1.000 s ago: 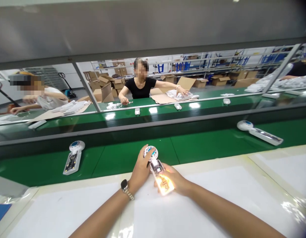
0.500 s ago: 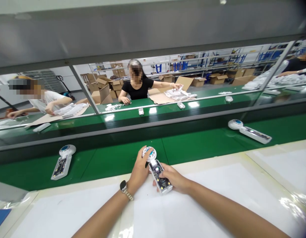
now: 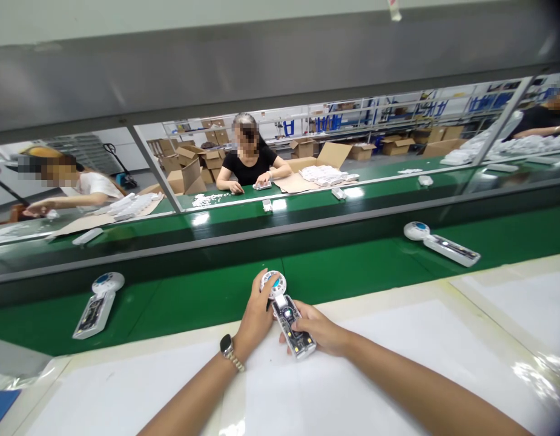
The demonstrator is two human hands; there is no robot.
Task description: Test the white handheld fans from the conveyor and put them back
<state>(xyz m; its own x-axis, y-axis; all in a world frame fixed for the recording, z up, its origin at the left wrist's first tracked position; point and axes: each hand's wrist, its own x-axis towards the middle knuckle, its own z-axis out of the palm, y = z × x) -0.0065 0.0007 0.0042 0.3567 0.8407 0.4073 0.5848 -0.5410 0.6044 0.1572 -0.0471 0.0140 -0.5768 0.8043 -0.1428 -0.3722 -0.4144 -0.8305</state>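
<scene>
Both of my hands hold one white handheld device (image 3: 294,332) over the front edge of the work surface. It has a round slotted head with a blue centre (image 3: 274,282) and an open handle that shows a dark circuit board. My left hand (image 3: 258,312) grips the head and neck, with a finger lying across the blue centre. The handle rests in my right hand (image 3: 319,327), whose thumb presses on the board side. A similar device (image 3: 95,309) lies on the green belt (image 3: 352,266) to the left, and another device (image 3: 447,248) to the right.
White sheets (image 3: 398,363) cover the near work surface. A metal rail (image 3: 207,236) and posts separate my belt from a far green line, where a co-worker (image 3: 247,157) sits among white parts (image 3: 325,174). More people work at either side. Cardboard boxes (image 3: 398,144) stand behind.
Both loose devices on the near belt have shifted left, while pieces on the far line moved right. The co-worker opposite drew an arm back to a white part. My grip looks the same.
</scene>
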